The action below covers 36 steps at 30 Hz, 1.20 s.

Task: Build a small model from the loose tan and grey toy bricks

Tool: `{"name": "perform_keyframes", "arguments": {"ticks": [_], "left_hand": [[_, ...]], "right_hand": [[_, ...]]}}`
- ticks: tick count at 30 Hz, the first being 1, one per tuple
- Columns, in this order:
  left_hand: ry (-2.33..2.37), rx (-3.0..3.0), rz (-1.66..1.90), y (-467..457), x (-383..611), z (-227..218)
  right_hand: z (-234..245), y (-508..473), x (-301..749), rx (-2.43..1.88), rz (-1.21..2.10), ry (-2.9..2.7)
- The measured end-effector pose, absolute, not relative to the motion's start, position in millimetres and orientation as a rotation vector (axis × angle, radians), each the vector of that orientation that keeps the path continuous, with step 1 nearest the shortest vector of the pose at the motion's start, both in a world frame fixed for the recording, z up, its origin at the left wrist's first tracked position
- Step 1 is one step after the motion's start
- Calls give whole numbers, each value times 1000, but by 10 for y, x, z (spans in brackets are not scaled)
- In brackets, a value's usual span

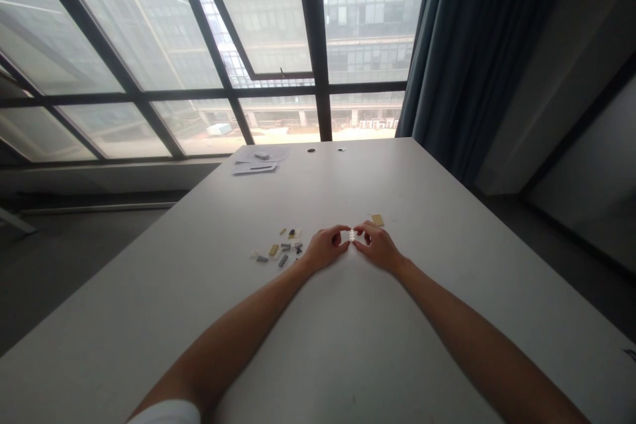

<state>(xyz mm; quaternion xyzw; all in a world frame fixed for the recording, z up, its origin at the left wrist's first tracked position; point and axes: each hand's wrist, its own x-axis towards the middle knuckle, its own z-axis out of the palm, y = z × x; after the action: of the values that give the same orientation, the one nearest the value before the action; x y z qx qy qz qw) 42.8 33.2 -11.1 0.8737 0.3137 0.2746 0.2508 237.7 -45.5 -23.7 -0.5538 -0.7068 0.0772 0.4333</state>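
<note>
My left hand (326, 248) and my right hand (378, 244) meet over the middle of the white table (422, 344). Both pinch a small white studded brick piece (352, 234) between thumb and fingers. Several loose small bricks (281, 250), tan, grey and dark, lie scattered just left of my left hand. A tan studded plate (377, 219) lies on the table just beyond my right hand.
Sheets of paper (261, 161) with a small object on them lie at the far edge of the table. Two round holes (311, 150) sit in the tabletop near that edge. Large windows stand beyond, and a dark curtain (462, 59) hangs at the right.
</note>
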Motion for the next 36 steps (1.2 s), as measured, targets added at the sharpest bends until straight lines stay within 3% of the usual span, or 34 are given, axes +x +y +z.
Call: {"name": "perform_keyframes", "arguments": {"ticks": [36], "left_hand": [[851, 2369, 728, 321, 423, -85]], "right_hand": [[-215, -456, 2369, -1376, 207, -1762]]}}
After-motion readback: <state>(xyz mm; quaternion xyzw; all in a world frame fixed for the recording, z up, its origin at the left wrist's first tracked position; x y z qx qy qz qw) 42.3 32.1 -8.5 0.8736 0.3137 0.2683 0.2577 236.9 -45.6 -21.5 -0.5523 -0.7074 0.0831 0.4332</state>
